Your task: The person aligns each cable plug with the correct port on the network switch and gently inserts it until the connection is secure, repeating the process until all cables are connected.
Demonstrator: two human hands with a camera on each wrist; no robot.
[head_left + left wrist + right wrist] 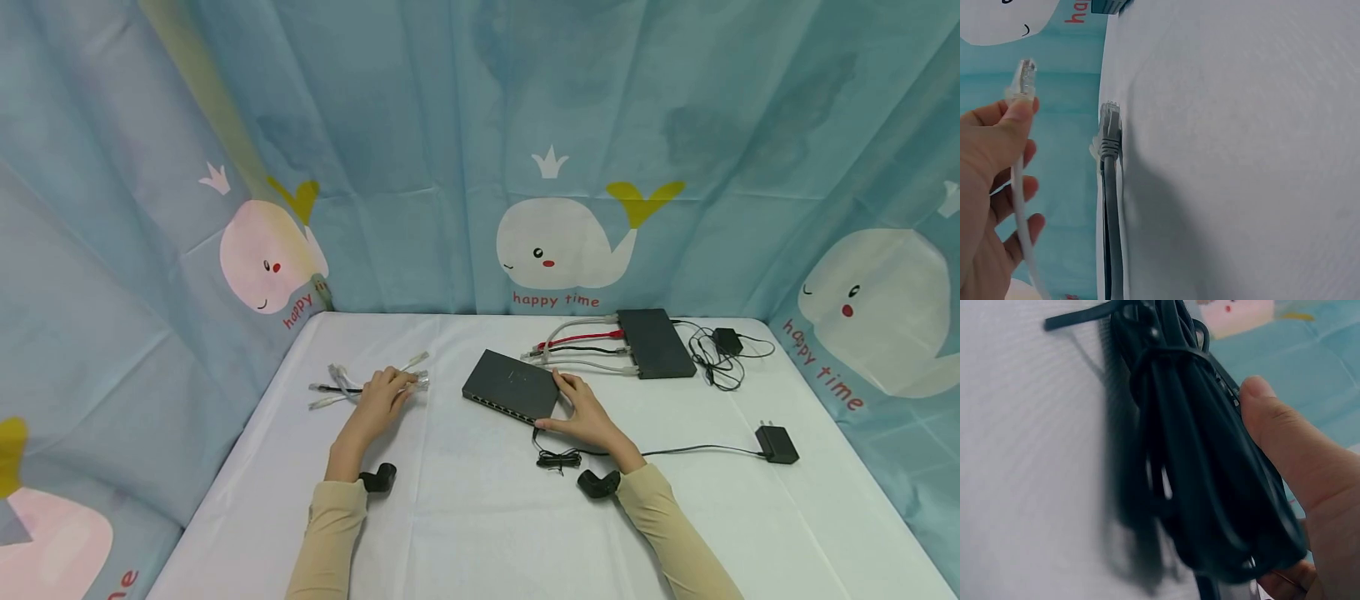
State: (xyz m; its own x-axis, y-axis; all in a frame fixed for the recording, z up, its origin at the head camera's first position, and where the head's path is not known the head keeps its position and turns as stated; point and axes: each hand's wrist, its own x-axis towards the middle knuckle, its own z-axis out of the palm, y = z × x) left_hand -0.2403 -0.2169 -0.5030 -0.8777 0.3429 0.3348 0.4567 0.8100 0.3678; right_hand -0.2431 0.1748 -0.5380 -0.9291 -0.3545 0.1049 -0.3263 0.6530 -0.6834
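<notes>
My left hand [381,395] is over a loose group of network cables [335,385] at the left of the table. Its thumb and finger pinch a white network cable [1017,187] just below the clear plug [1024,78], which points up in the left wrist view. Beside it a grey cable plug [1110,125] lies on the cloth. Toward the middle, my right hand [588,414] grips the right end of a black network switch [510,383], thumb at the port side, fingers at the back. A tied black cord bundle [1204,462] largely hides the switch in the right wrist view.
A second black switch [657,343] stands at the back right, with red [581,338], black and grey cables plugged in. Its coiled cord [718,367] leads to an adapter [727,341]. Another power adapter [777,444] lies at the right. A curtain [420,167] borders the table.
</notes>
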